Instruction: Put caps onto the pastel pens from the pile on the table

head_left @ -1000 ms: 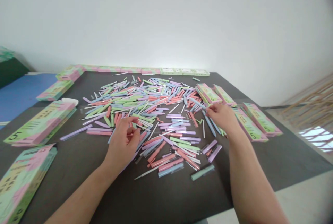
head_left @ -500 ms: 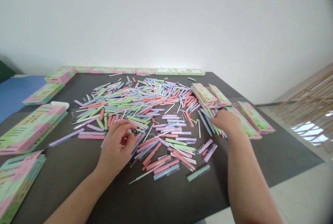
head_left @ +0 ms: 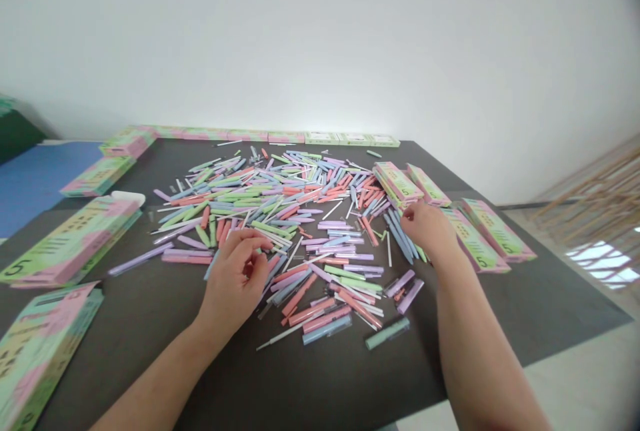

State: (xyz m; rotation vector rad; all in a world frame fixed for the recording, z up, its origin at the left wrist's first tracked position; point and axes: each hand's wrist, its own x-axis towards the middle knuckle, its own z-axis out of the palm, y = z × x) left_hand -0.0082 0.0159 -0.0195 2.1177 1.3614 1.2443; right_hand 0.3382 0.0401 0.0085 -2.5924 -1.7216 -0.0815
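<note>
My left hand hovers at the near left side of a spread heap of pens and pen parts. Its fingers are curled toward the thumb; whatever lies between the tips, if anything, is too small to make out. Close by are pink pen caps and a blue pen cap. On the right, my right hand is closed beside blue pen barrels, near the pink and green boxes. Its fingertips are hidden, so what it holds does not show. White refills lie loose among the coloured barrels.
More boxes line the left side of the dark table, and a row of boxes runs along its far edge by the wall. A green pen cap lies near the front. Wooden sticks stand beyond the right edge.
The whole view has shifted slightly, with the table's contents now a little further right. My right hand has moved slightly up and left relative to the table. My left hand keeps about the same pose.
</note>
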